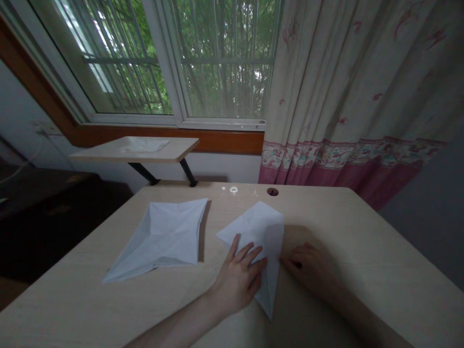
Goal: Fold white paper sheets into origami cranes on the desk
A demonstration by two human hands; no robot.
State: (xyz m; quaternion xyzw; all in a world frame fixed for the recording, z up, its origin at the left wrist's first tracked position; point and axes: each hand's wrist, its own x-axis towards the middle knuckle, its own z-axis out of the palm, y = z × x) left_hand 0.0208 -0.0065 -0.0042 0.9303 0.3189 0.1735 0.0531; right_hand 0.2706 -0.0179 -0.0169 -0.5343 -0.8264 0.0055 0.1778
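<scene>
A white sheet of folded paper (267, 227) lies on the table with creases and a narrow point toward me. Across its lower left part rests my left hand (239, 275), palm down with the fingers spread, pressing the sheet flat. My right hand (313, 268) is at the paper's right edge, fingers curled and a fingertip touching the edge there. Whether it pinches the edge or only presses it is hard to see. To the left sits a second white folded paper form (174, 232), shallow like a tray, with raised sides and a long point toward the front left.
The light wooden table (362, 232) has a round cable hole (272, 192) near its back edge. A raised shelf (181, 147) on black legs holds another white paper (145, 145). Behind are a barred window (224, 63) and a patterned curtain (337, 87).
</scene>
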